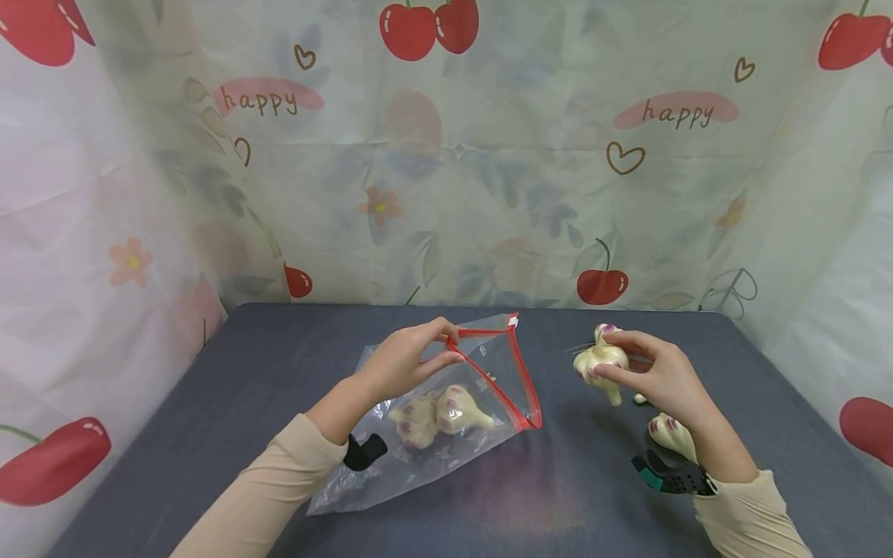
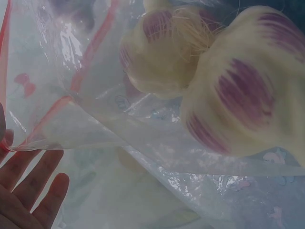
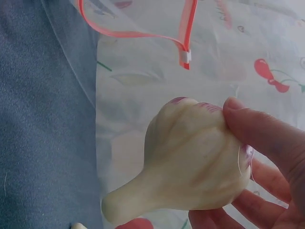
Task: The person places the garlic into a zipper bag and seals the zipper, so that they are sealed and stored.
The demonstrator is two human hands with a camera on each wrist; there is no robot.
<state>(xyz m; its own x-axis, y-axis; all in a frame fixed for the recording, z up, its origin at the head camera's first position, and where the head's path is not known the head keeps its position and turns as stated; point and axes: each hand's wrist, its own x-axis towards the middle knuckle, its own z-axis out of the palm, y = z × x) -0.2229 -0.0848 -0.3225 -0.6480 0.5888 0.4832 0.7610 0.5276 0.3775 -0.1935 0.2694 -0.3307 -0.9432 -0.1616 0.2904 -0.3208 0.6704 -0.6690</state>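
My left hand (image 1: pixel 412 358) pinches the red-edged mouth of a clear zip bag (image 1: pixel 425 480), holding it raised and spread. Two garlic bulbs (image 1: pixel 456 411) lie inside the bag; their purple-streaked skins and the roots of one garlic bulb (image 2: pixel 162 52) show close up in the left wrist view. To the right of the bag's mouth, my right hand (image 1: pixel 659 376) holds a garlic bulb (image 3: pixel 190 157) between thumb and fingers, above the table. Its stem points down in the head view, and a purple-tipped part (image 1: pixel 605 333) shows above its main body.
Another garlic bulb (image 1: pixel 671 435) lies on the dark table (image 1: pixel 544 496) by my right wrist, partly hidden by the wrist strap (image 1: pixel 673 474). A small pale piece (image 1: pixel 639 398) lies nearby. A white slider (image 3: pixel 186 56) sits at the zip's end. Printed curtains (image 1: pixel 460 194) surround the table.
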